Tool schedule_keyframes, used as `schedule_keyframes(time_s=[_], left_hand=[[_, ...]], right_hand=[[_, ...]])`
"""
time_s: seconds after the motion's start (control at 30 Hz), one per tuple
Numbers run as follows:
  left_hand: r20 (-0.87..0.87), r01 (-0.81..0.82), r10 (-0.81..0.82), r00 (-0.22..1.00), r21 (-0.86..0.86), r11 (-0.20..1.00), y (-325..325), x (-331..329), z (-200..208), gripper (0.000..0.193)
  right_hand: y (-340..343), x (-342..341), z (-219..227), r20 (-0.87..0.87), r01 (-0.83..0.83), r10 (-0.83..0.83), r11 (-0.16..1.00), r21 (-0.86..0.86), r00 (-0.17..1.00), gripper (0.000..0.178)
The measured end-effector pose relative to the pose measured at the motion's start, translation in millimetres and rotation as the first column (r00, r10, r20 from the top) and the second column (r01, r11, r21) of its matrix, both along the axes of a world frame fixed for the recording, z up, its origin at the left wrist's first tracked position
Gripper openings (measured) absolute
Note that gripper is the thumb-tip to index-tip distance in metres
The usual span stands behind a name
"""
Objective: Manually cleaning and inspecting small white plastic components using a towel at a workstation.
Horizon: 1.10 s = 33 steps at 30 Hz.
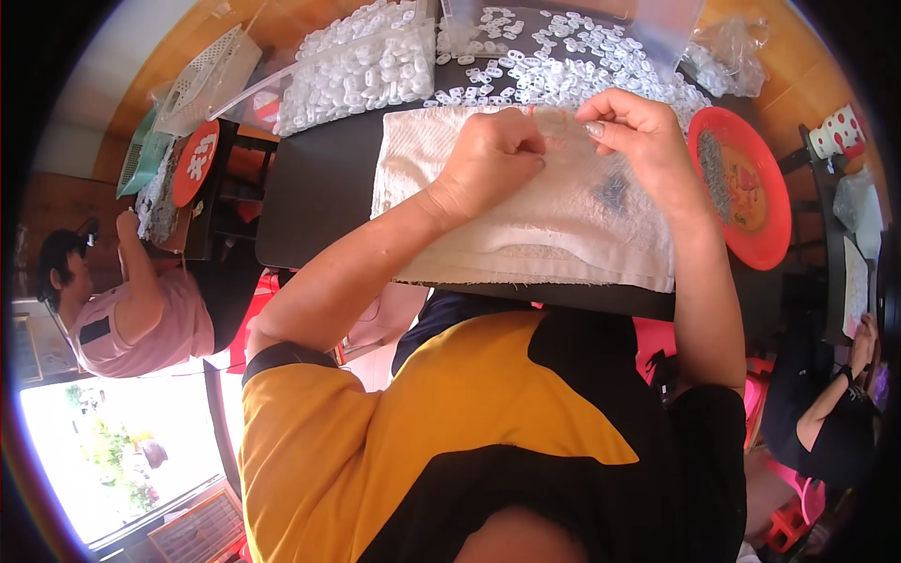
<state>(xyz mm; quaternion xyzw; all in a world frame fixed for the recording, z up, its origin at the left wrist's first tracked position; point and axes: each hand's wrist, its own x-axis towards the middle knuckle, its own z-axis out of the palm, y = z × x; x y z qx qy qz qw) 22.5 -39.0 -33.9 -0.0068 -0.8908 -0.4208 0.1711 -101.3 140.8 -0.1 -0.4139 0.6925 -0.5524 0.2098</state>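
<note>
Dark tabletop, cream towel: left hand clenched, right hand pinched, contents indiscernible; small grey pieces on the towel near the right wrist might scatter if fabric were dragged.

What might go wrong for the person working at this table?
The right hand works close to the red plate, so the forearm might bump it and spill its grey bits. If the towel gets tugged, the small grey patch on it, perhaps loose bits, could scatter. The loose white pieces behind the hands could also be brushed out of place.
</note>
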Motion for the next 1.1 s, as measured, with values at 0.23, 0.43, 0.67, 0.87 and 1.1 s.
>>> schedule_keyframes(time_s=[0.23,0.43,0.67,0.87,1.1], left_hand=[[0.174,-0.127,-0.014,0.985,0.770,0.626,9.9,-19.8,37.8,0.010],[0.125,-0.113,0.003,0.992,0.891,0.439,26.9,-28.5,34.4,0.012],[0.062,-0.056,0.002,0.998,0.899,0.434,26.3,-27.2,24.6,0.014],[0.021,-0.031,0.027,0.999,0.878,0.478,28.8,-25.3,26.4,0.013],[0.031,-0.050,0.046,0.998,0.859,0.510,30.2,-23.7,25.5,0.012]], right_hand=[[-2.7,7.4,6.1,0.055,0.080,-0.076,0.994,-0.079,0.996,0.014],[-2.8,8.8,8.4,0.083,0.196,-0.183,0.965,-0.175,0.979,0.016],[-6.2,10.4,5.6,0.012,0.192,-0.193,0.968,-0.162,0.981,0.016],[-7.8,12.5,0.8,0.003,0.207,-0.210,0.960,-0.188,0.978,0.015],[-9.3,14.6,2.2,0.031,0.213,-0.211,0.957,-0.198,0.977,0.014]])
